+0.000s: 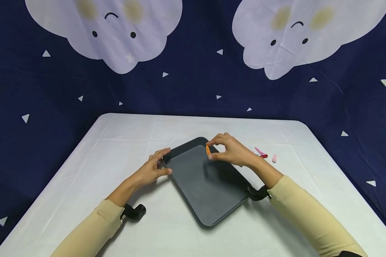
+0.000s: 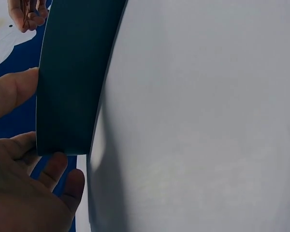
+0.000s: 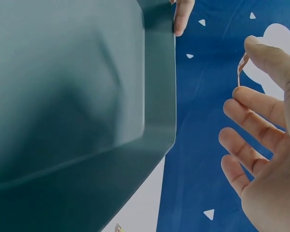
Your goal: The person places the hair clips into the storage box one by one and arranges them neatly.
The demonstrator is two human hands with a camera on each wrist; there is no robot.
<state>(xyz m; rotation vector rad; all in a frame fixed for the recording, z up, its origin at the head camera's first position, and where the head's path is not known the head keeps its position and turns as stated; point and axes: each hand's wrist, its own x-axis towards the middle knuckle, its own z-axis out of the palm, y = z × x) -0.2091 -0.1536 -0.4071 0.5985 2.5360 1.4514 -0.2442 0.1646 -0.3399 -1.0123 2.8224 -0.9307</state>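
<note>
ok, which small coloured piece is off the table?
The orange piece, pinched in the right hand; the pink pieces and red piece lie on the table.

The left sleeve and right sleeve were pale yellow-beige, lightly creased, with plain cuffs. At each cuff sat a stubby black fitting with a rounded end, the left fitting and right fitting, each beside a small silvery piece.
</note>
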